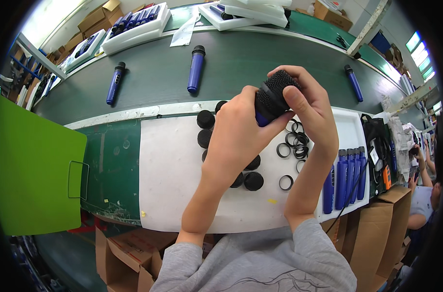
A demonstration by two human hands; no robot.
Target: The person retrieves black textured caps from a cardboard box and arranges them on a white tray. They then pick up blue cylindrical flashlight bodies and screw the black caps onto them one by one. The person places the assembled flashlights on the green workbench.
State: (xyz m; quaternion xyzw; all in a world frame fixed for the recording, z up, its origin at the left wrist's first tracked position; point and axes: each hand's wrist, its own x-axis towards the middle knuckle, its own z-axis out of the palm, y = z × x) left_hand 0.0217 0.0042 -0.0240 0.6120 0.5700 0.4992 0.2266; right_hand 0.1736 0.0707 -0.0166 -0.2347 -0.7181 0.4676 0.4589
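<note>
Above the white work sheet I hold a microphone with a blue body and a black mesh head, tilted up to the right. My left hand is closed round its blue body, most of which the palm hides. The fingers and thumb of my right hand wrap the mesh head. Beneath my hands lie several round black mesh heads, partly covered by my left arm. Several loose black rings are scattered on the sheet by my right forearm.
On the dark belt beyond lie three blue microphones. A white foam tray with several blue microphone bodies stands at right. A green panel rises at left; cardboard boxes sit below the table. Foam trays line the back.
</note>
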